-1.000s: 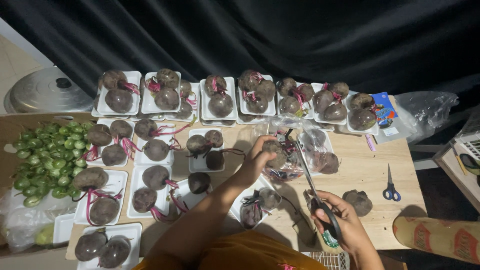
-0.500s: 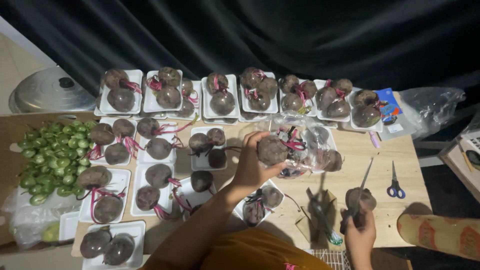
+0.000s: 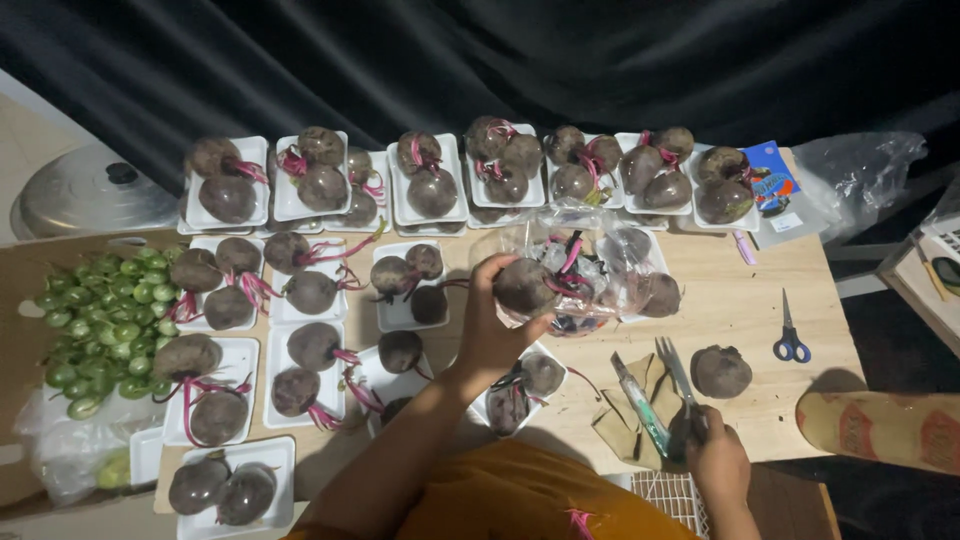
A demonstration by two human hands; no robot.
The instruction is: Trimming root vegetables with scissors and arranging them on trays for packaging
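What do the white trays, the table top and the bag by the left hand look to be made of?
White trays: likely foam, matte with soft rounded rims. Table top: pale wood or wood-look laminate, faint grain, low sheen. Bag: thin clear plastic film, crinkled and glinting, beets showing through. The left hand holds a beet beside it; the right hand grips scissors.

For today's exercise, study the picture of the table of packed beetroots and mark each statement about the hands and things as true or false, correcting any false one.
1. The left hand grips a dark purple beetroot with pink stems. True.
2. The right hand is empty. False: it holds black-handled scissors, blades apart.
3. The blue-handled scissors lie untouched on the wooden table. True.
4. The small green fruits sit on white foam trays. False: they are heaped in a cardboard box at the table's left end.
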